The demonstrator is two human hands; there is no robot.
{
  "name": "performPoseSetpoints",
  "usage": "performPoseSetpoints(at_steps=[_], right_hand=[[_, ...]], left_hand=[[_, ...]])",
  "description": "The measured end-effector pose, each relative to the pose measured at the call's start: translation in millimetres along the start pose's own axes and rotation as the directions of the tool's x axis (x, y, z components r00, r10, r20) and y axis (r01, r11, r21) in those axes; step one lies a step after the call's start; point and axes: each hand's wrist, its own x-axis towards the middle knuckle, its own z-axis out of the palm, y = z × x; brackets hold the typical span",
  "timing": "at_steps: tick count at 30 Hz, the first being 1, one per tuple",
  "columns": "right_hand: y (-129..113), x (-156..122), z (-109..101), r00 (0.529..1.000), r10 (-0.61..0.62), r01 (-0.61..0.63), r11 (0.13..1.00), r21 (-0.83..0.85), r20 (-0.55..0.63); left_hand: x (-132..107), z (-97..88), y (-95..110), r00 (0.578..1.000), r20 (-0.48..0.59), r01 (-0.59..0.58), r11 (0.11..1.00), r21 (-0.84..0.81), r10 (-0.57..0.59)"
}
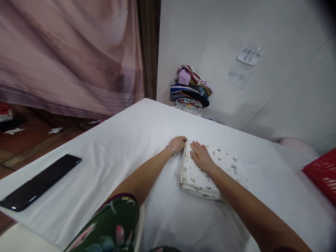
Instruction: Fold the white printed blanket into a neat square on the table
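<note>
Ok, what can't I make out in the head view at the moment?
All in the head view:
- Left hand: its curled fingers hide whether it grips the folded cloth.
- Print under the right hand: covered by that hand.
- Clothes pile: base hidden behind the white table.
- Red object: cut off by the right edge.
- Upper wall note: writing too small and blurred.

Pink curtain [78, 59], 1 red basket [322, 172]

Left hand [179, 144] pinches 1 folded cloth [197, 179], right hand [202, 156] atop it.
</note>
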Motion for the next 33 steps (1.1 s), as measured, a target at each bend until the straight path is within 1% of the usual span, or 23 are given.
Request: performPoseSetpoints(at_steps=[2, 5, 8, 11, 13, 16, 18, 21, 24, 26, 27, 29, 31, 32, 33], right_hand=[[-5, -2, -1, 1.0, -0.006, 0.006, 1.0, 0.005, -0.004], [-14, -4, 2, 0.999, -0.03, 0.03, 0.999, 0.01, 0.033], [-19, -4, 6, 0.998, -0.021, 0.021, 1.0, -0.006, 0.051], [-21, -6, 3, 0.998, -0.01, 0.01, 1.0, -0.006, 0.068], [-25, -10, 0, 0.997, -0.014, 0.014, 1.0, 0.001, 0.079], [-35, -21, 0, 0.994, -0.059, 0.059, 0.998, 0.002, 0.087], [-43, -28, 4, 0.992, -0.084, 0.085, 0.996, -0.007, 0.096], [-50, -33, 8, 0.992, -0.082, 0.083, 0.997, -0.004, 0.091], [-49, -34, 4, 0.993, -0.075, 0.066, 0.993, 0.097, 0.091], [-38, -37, -5, 0.997, -0.055, 0.044, 0.982, 0.184, 0.052], [-29, -40, -11, 1.0, -0.029, 0.025, 0.976, 0.215, 0.012], [-1, -51, -25, 0.994, 0.067, -0.045, 0.97, 0.238, -0.085], [36, -68, -37, 0.961, 0.218, -0.175, 0.956, 0.237, -0.17], [54, -79, -43, 0.928, 0.312, -0.263, 0.936, 0.235, -0.206], [72, -91, -48, 0.883, 0.408, -0.354, 0.904, 0.242, -0.232]], left_hand=[[5, 1.7, -2, 0.999, 0.008, 0.032, 0.998, -0.046, -0.032], [13, 3.5, -6, 0.996, 0.032, 0.084, 0.993, -0.087, -0.082], [18, 4.8, -9, 0.991, 0.048, 0.131, 0.986, -0.104, -0.126], [19, 5.4, -12, 0.984, 0.07, 0.172, 0.974, -0.149, -0.163], [18, 5.5, -12, 0.98, 0.086, 0.192, 0.964, -0.183, -0.179], [15, 5.1, -11, 0.975, 0.094, 0.219, 0.949, -0.225, -0.203], [13, 4.3, -7, 0.972, 0.087, 0.234, 0.94, -0.248, -0.219], [6, 1.1, 2, 0.966, 0.061, 0.256, 0.927, -0.273, -0.249], [-9, -5.0, 11, 0.958, 0.034, 0.284, 0.916, -0.282, -0.286], [-24, -9.9, 13, 0.952, 0.029, 0.301, 0.914, -0.273, -0.305], [-33, -12.3, 14, 0.949, 0.034, 0.31, 0.913, -0.265, -0.312], [-50, -16.1, 14, 0.943, 0.057, 0.332, 0.91, -0.248, -0.328], [-66, -17.9, 16, 0.925, 0.103, 0.379, 0.894, -0.241, -0.365], [-73, -17.8, 18, 0.917, 0.131, 0.399, 0.885, -0.24, -0.378], [-78, -17.0, 21, 0.906, 0.16, 0.421, 0.876, -0.234, -0.393]])
